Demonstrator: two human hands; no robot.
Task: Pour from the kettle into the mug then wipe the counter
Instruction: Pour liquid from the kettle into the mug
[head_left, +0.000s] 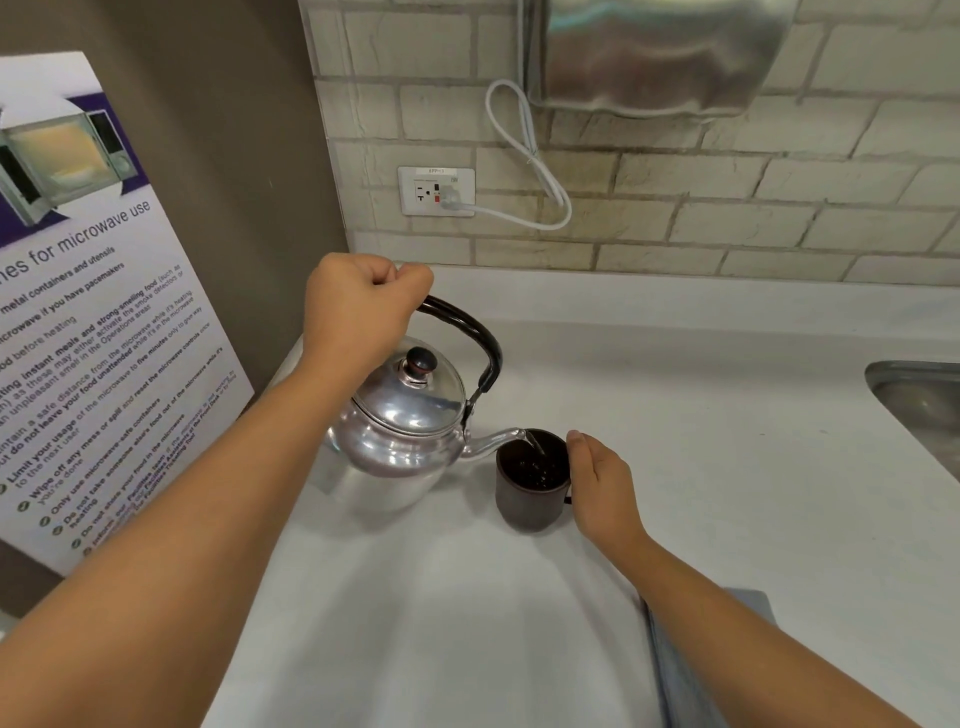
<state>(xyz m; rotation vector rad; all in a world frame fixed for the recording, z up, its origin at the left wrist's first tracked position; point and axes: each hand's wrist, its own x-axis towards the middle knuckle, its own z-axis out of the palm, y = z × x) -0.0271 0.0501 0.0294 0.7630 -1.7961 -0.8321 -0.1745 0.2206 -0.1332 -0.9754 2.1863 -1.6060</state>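
Cloth (685, 670): a grey-blue folded cloth lies at the near edge of the counter, partly under the right forearm.
Counter (467, 623): pale, smooth surface that carries the mug and the cloth; the kettle's reflection shows on it below the kettle.
Right hand (602, 488): fingers together and gently curved, cupped against the right side of the mug, at its handle; how firmly it presses I cannot tell.
Mug (530, 488): dark brown, upright on the counter, just right of the kettle; dark liquid shows inside.
Water stream (535, 447): a thin clear stream runs from the spout tip into the mug's mouth.
Kettle (400, 421): shiny metal, tilted towards the mug, lifted off the counter, lid with dark knob in place.
Left hand (358, 306): closed in a fist around the top of the kettle's black arched handle.
Sink (919, 405): a steel rim shows at the right edge.
Poster (88, 312): microwave-use notice leaning on the left wall.
Outlet (436, 190): white wall plate on the tiled backsplash, with a white cord (524, 150) plugged in and looped upward.
Dispenser (654, 52): a metal box high on the wall.
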